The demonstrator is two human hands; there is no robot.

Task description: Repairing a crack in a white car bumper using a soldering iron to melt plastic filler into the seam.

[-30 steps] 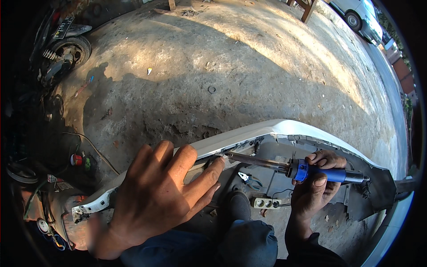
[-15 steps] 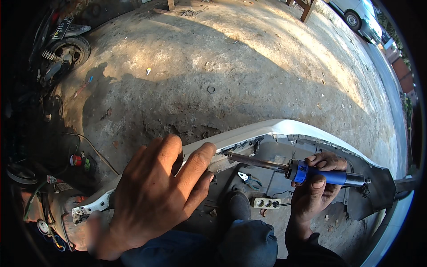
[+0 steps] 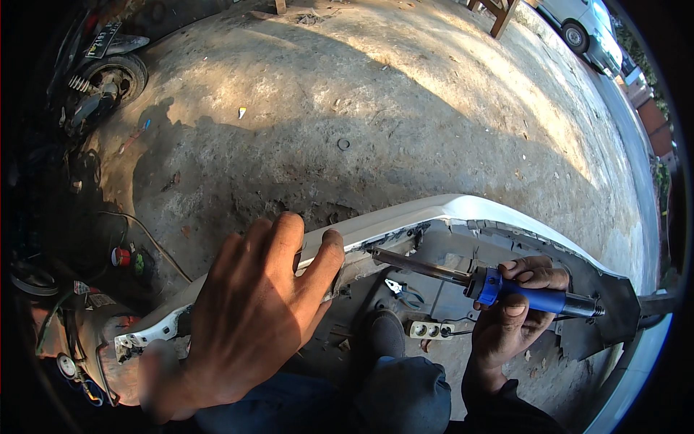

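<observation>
My right hand [image 3: 517, 304] grips a soldering iron [image 3: 535, 297] by its blue handle, fingers and thumb wrapped round it. The long metal shaft points left, and its tip meets or hovers just over the inner edge of a white car bumper [image 3: 412, 212]; contact is hard to tell. Bent fingers of my left hand [image 3: 253, 311] lie over the bumper left of that tip, with the thumb on the inner side, partly hidden under the index finger. The bumper curves across in front of me, its rough grey inside facing my body.
Between the bumper and my legs, pliers [image 3: 405, 291] and a white power strip [image 3: 430, 330] with a plugged-in cable lie on the ground. A rusty orange tank with a gauge [image 3: 67, 367] stands at lower left. Farther off are a motorcycle [image 3: 108, 79] and a parked car [image 3: 578, 29].
My left hand has shifted slightly, its index finger moving a little left and its thumb tucking in. The soldering iron's handle has dropped slightly, while the tip stays near the same spot.
</observation>
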